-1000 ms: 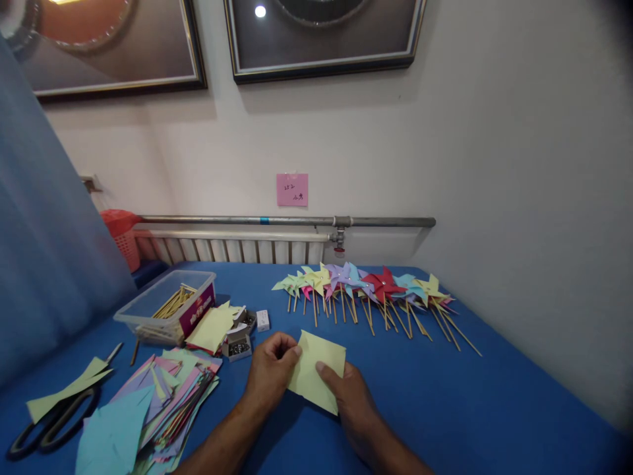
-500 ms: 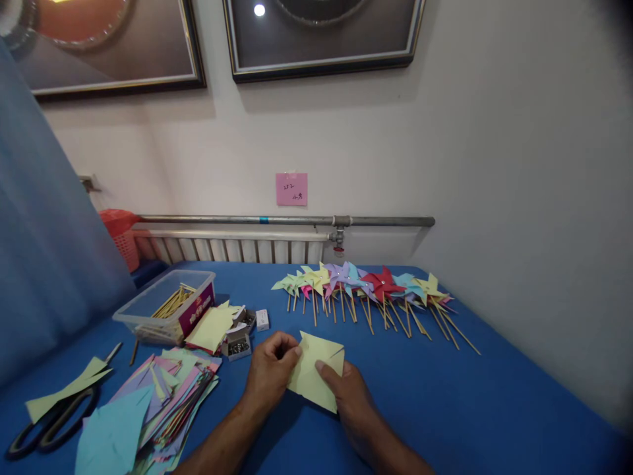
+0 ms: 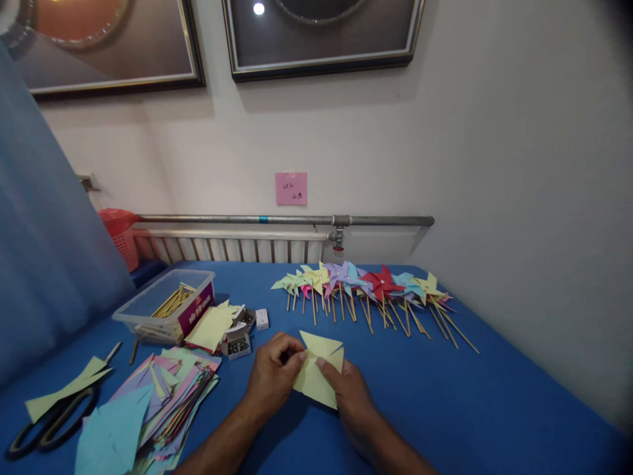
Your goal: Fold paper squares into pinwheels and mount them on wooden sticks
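Note:
A pale yellow paper square [image 3: 320, 380] with slits cut in from its corners is held up between my two hands, above the blue table. My left hand [image 3: 273, 375] is closed at the paper's left side, thumb and forefinger pinched over it near the middle. On the right edge, my right hand [image 3: 350, 390] grips the sheet with its thumb lying on the front; its other fingers are hidden behind. Small open boxes of metal pins [image 3: 237, 347] stand just left of my left hand.
Finished paper pinwheels [image 3: 383, 285] on sticks lie along the back. To the left are a clear plastic box [image 3: 148, 322] of sticks, yellow sheets [image 3: 211, 328], a stack of coloured paper [image 3: 116, 429] and black-handled scissors [image 3: 66, 417]. A small white box [image 3: 262, 320] stands behind the pins.
My left hand has shifted slightly right, its thumb and forefinger now further over the paper toward the middle. My right hand keeps its hold, and the surrounding things stay put.

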A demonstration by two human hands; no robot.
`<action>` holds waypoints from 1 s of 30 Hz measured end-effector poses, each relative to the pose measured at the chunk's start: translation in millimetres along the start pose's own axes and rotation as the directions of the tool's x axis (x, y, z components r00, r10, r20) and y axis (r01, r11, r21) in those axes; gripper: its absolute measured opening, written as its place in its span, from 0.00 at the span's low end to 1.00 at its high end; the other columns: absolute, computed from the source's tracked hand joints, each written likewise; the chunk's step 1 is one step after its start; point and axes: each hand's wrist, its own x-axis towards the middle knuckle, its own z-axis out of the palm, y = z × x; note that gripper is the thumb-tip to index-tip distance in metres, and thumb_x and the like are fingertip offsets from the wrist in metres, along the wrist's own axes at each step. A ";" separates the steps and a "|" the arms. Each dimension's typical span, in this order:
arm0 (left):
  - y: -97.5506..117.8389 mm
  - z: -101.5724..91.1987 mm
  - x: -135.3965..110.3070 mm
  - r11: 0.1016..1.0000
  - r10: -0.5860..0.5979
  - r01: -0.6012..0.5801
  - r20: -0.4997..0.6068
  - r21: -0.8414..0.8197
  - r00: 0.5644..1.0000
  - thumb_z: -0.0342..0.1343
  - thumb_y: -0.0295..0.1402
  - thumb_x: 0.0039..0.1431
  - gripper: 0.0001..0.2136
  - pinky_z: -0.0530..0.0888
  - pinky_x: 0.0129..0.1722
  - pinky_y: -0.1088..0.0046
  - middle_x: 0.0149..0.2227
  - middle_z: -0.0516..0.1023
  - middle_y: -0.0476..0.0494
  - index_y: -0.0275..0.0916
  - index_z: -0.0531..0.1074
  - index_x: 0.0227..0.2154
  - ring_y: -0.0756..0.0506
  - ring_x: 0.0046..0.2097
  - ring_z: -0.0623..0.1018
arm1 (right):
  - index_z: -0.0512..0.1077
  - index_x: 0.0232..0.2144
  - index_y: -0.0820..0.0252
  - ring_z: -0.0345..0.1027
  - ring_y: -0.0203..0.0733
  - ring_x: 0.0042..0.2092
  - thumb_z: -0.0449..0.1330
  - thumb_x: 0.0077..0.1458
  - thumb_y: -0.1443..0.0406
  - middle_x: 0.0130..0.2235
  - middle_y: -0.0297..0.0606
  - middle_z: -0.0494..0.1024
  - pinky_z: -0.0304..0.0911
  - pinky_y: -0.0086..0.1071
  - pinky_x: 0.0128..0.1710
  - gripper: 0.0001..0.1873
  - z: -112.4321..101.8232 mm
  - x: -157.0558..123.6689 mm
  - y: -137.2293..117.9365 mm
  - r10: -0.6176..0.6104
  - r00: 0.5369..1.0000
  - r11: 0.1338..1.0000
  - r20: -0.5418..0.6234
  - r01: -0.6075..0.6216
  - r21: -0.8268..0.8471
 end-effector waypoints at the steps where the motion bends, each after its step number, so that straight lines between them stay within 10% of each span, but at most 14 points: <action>1: 0.3 -0.3 -0.2 1.000 0.017 -0.017 0.008 0.010 1.000 0.60 0.32 0.56 0.06 0.68 0.35 0.71 0.28 0.76 0.47 0.40 0.78 0.24 0.46 0.32 0.74 | 0.83 0.43 0.62 0.84 0.55 0.37 0.76 0.49 0.45 0.36 0.44 0.89 0.76 0.41 0.39 0.29 -0.3 0.7 0.9 0.002 1.000 1.000 0.006 -0.002 0.014; 14: -15.3 -4.3 -3.7 0.843 0.442 -0.475 0.179 0.251 0.879 0.53 0.21 0.65 0.10 0.73 0.38 0.71 0.35 0.80 0.43 0.40 0.76 0.33 0.45 0.38 0.80 | 0.82 0.40 0.62 0.81 0.51 0.33 0.73 0.51 0.41 0.33 0.43 0.87 0.73 0.37 0.34 0.30 2.6 2.2 -2.2 0.041 0.999 0.999 0.020 -0.042 0.024; 30: -17.0 -6.5 -2.5 0.657 0.581 -0.621 0.238 0.428 0.779 0.51 0.24 0.71 0.12 0.72 0.36 0.72 0.33 0.79 0.43 0.39 0.76 0.33 0.46 0.35 0.78 | 0.82 0.41 0.63 0.82 0.51 0.37 0.73 0.51 0.38 0.34 0.43 0.87 0.74 0.39 0.40 0.34 7.2 -5.4 -14.0 0.021 0.998 1.000 0.058 -0.022 0.016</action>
